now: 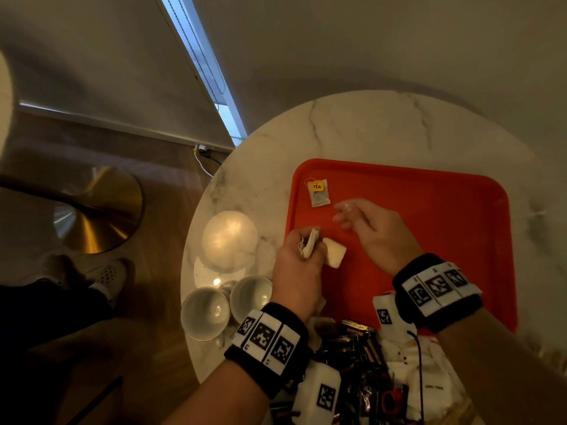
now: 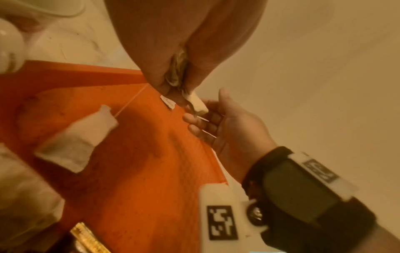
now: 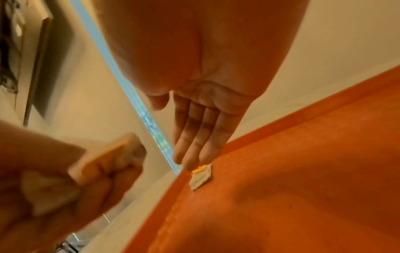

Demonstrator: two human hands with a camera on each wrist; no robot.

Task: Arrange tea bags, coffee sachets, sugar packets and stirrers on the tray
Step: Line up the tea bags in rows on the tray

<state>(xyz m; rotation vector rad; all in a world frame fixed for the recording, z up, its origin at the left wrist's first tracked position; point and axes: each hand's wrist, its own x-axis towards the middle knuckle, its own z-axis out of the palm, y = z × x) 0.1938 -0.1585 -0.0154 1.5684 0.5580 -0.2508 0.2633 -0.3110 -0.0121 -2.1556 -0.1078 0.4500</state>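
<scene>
Nearest the person, at the near edge of the round marble bench [image 1: 383,124], lies a heap of dark sachets [image 1: 352,348] and white packets [image 1: 429,372], part on the bench and part over the near rim of the orange tray [image 1: 460,210]. Both wrists wear black bands with printed markers.

The left hand [image 1: 299,262] hovers over the tray's near-left corner. Its fingers [image 2: 164,73] are curled round a bunch of tea bags [image 1: 309,247], pinching them against the thumb. Another tea bag [image 1: 334,252] hangs below that hand on a thin string [image 2: 132,101], its lower end at the tray floor; I cannot tell whether it rests there.

The right hand [image 1: 377,231] is just beside, farther in over the tray, palm down. Its fingers [image 3: 194,137] are straight and together, holding nothing, their tips near but apart from a single bag [image 1: 319,193]. That bag lies flat in the tray's far-left corner with a yellow tag marked TEA on top.

Left of the tray on the bench stand two glasses [image 1: 227,305] and, beyond them, a glowing round lamp [image 1: 230,239]. Farther left, on the wooden floor, sits a brass disc base [image 1: 98,216].
</scene>
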